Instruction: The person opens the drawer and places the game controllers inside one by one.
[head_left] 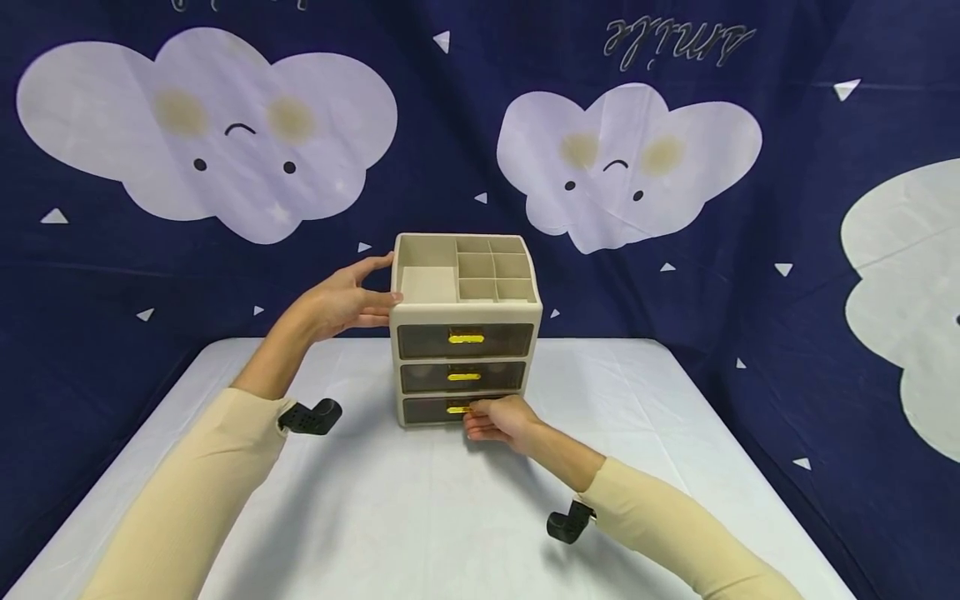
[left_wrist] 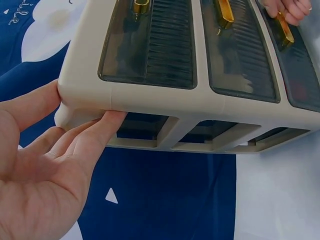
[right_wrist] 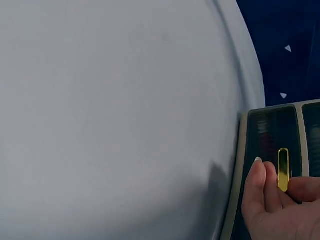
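Note:
A cream desktop organizer (head_left: 467,313) with three dark, see-through drawers and gold handles stands on the white table. My left hand (head_left: 341,302) rests against its upper left side, fingers fairly straight and spread around the top corner. In the left wrist view, the fingertips of that hand (left_wrist: 55,160) touch the cream frame (left_wrist: 150,100). Low at the front, my right hand (head_left: 501,421) pinches the gold handle (right_wrist: 283,170) of the bottom drawer (head_left: 431,410) between thumb and fingers. All three drawers appear closed.
Open compartments (head_left: 495,267) top the organizer, one large and several small. A white cloth covers the table (head_left: 420,517). Behind hangs a dark blue curtain (head_left: 450,150) with clouds and triangles. Each sleeve carries a black wrist camera (head_left: 311,417).

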